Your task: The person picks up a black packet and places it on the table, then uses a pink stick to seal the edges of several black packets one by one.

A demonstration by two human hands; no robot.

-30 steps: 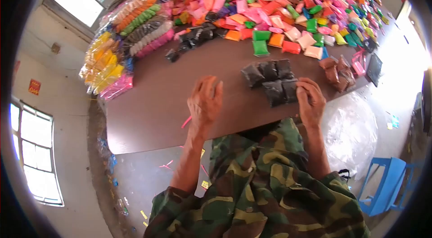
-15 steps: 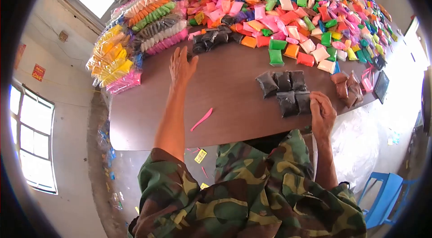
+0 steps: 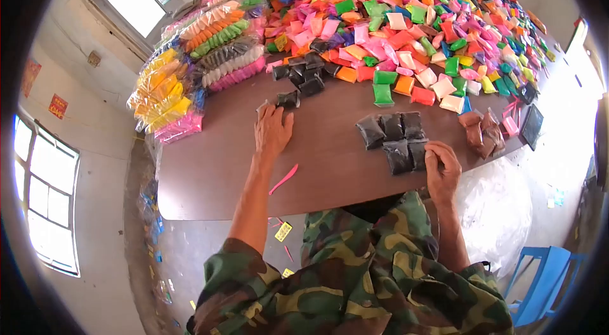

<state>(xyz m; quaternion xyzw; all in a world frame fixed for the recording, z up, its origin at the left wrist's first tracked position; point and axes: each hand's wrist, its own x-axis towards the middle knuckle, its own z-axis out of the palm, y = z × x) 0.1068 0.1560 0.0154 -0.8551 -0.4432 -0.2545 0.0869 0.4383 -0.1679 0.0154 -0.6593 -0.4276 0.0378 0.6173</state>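
Black packets, five in two rows, lie right of centre in the head view on a brown table. At their right edge, the right hand has thumb and fingers drawn together; whether they grip a packet I cannot tell. Left of centre, the left hand spreads loosely, fingertips at a loose black packet, near a pink knife lower down.

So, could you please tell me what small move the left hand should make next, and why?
I'd probably draw the black packet beside the left hand toward the five grouped black packets: it's within easy reach, and their near row holds two against three behind.
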